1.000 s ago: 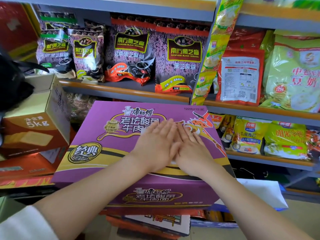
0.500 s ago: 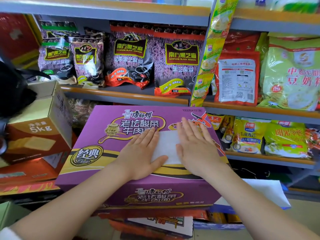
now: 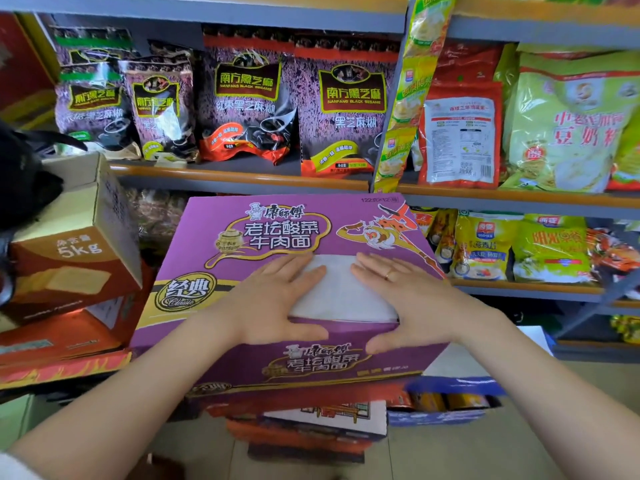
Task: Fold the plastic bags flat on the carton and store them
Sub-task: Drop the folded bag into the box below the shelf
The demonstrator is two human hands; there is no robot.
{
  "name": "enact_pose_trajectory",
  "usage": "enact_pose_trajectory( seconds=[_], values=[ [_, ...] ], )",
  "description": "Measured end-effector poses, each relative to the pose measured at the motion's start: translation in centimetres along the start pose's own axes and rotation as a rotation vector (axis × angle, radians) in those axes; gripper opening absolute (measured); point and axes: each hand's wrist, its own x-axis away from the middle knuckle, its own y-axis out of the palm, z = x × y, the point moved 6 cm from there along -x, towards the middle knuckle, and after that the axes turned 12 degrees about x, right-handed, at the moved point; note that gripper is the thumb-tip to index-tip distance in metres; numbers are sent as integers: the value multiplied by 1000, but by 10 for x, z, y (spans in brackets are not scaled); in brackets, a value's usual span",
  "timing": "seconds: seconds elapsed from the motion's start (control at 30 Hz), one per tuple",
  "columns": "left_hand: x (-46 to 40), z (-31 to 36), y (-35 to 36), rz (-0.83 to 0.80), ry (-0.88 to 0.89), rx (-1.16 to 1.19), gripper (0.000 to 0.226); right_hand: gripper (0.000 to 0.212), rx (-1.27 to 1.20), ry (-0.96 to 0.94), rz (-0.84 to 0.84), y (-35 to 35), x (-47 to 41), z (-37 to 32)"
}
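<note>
Change: since a second ago, when both palms were overlapped at the middle, the hands are seen slid apart to the two sides, and more of the white sheet is uncovered between them.
Carton: the large purple printed cardboard carton [image 3: 242, 271] is used as the work surface, directly in front of the person.
Bag: the flat white plastic bag [image 3: 341, 292] is laid on the carton top at its near edge, its long axis judged to run left to right.
Left hand: the left hand [image 3: 273, 303] is pressed flat on the bag's left end, fingers straight, thumb spread along the near edge; nothing is gripped.
Right hand: the right hand [image 3: 405, 299] is pressed flat on the right end likewise, nothing held.
Relation: the bag is spanned between both palms, neither hand nearer; an end-to-end fold is judged likeliest next.
</note>
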Motion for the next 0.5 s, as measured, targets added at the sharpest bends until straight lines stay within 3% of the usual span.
enact_pose_trajectory(
  seconds=[0.07, 0.13, 0.2, 0.3, 0.37, 0.4, 0.5],
  values=[
    [10, 12, 5, 47, 44, -44, 113, 110, 34, -10, 110, 6, 12, -8],
    [19, 27, 9, 218, 170, -75, 83, 83, -17, -27, 317, 9, 27, -10],
    [26, 37, 16, 383, 264, 82, 54, 57, -257, -10, 496, 12, 47, 0],
    [22, 69, 30, 487, 345, 384, 34, 22, -662, 52, 673, 16, 80, 22],
    [13, 98, 36, 537, 334, 489, 27, 9, -875, 177, 690, 21, 99, 40],
    [5, 111, 38, 557, 311, 509, 28, 5, -959, 248, 676, 29, 106, 51],
    [-32, 150, 49, 576, 267, 518, 30, 27, -1116, 482, 670, 67, 129, 97]
  ],
)
